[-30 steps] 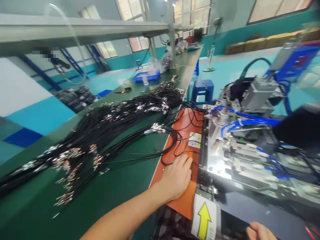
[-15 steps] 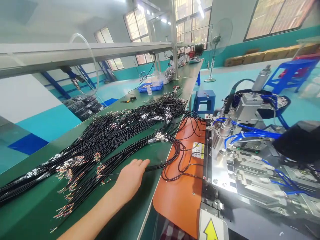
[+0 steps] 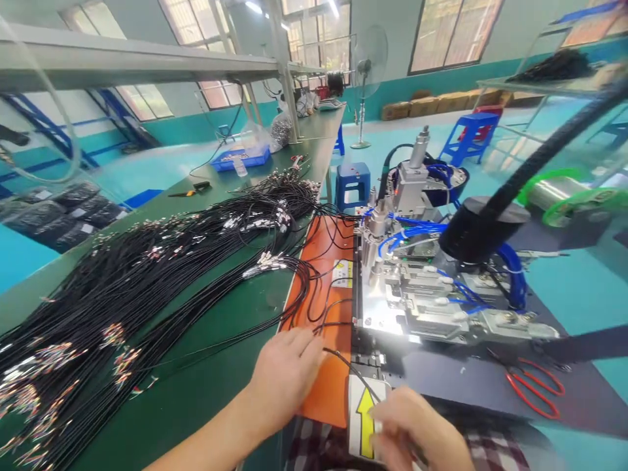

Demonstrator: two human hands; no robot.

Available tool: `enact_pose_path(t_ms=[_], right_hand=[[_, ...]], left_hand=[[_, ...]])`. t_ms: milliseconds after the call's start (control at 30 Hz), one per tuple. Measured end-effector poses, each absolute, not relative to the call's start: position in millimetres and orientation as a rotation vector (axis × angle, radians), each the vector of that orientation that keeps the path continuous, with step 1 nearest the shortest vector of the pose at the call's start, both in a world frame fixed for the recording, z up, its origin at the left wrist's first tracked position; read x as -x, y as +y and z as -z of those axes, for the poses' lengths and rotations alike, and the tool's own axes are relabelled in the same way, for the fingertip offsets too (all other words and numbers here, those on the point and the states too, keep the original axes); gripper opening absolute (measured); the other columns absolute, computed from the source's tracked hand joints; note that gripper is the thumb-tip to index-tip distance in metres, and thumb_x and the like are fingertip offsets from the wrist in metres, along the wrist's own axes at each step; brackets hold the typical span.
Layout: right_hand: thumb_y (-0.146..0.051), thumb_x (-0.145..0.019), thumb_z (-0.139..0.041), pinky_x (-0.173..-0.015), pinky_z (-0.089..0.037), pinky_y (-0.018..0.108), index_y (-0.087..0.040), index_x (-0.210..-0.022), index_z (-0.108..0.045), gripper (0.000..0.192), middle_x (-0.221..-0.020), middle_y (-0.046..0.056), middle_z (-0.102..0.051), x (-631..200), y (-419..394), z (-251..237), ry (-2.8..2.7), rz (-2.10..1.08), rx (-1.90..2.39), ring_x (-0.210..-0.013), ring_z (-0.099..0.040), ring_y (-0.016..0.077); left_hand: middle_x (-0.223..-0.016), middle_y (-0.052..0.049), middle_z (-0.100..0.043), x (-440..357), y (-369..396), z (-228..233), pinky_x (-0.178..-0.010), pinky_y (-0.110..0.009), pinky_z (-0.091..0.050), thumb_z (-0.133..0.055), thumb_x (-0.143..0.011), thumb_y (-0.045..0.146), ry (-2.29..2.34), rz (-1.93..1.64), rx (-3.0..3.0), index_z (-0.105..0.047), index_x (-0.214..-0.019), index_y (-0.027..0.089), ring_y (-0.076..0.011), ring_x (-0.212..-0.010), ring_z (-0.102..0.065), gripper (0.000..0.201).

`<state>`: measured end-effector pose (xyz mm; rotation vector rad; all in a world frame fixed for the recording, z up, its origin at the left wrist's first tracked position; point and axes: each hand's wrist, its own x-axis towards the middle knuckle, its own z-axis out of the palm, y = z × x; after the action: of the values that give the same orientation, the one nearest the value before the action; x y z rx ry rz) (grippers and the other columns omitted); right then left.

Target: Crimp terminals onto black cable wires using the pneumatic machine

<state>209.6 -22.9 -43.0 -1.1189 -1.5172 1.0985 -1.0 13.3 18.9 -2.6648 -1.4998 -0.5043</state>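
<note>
My left hand (image 3: 288, 369) is over the orange mat (image 3: 324, 407) at the bench edge, its fingers curled round a thin black cable (image 3: 349, 366). From there the cable runs down to the right, across a white plate with a yellow arrow (image 3: 366, 415). My right hand (image 3: 422, 428), slightly blurred, is closed on the cable's lower part; the cable's end is hidden there. Left of my hands lie bundles of black cables (image 3: 196, 301) with white connectors and stripped coloured wire ends. Several loops from the bundles spill onto the mat.
A metal machine (image 3: 392, 317) with blue air tubes stands right of the mat. Red-handled scissors (image 3: 534, 389) lie on its dark base. A black lamp-like cylinder (image 3: 483, 229) hangs over it. Pliers (image 3: 189, 191) and a blue tray (image 3: 240, 159) are farther along the green bench (image 3: 235, 376).
My view has swung right. My left hand has moved right, from the green bench to over the orange mat. My right hand has come into view, holding the cable.
</note>
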Motion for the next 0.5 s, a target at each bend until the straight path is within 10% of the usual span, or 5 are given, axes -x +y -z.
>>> enact_pose_path(t_ms=[500], right_hand=[[-0.03, -0.075, -0.07, -0.046, -0.034, 0.022, -0.018, -0.073, -0.065, 0.013, -0.055, -0.004, -0.052, -211.8, -11.5, 42.2, -0.955, -1.599, 1.259, -0.049, -0.044, 0.0095]], left_hand=[[-0.093, -0.003, -0.064, -45.4, 1.7, -8.0, -0.074, -0.027, -0.049, -0.038, -0.094, 0.024, -2.155, 0.873, 3.437, -0.051, -0.117, 0.026, -0.0172, -0.084, -0.061, 0.027]])
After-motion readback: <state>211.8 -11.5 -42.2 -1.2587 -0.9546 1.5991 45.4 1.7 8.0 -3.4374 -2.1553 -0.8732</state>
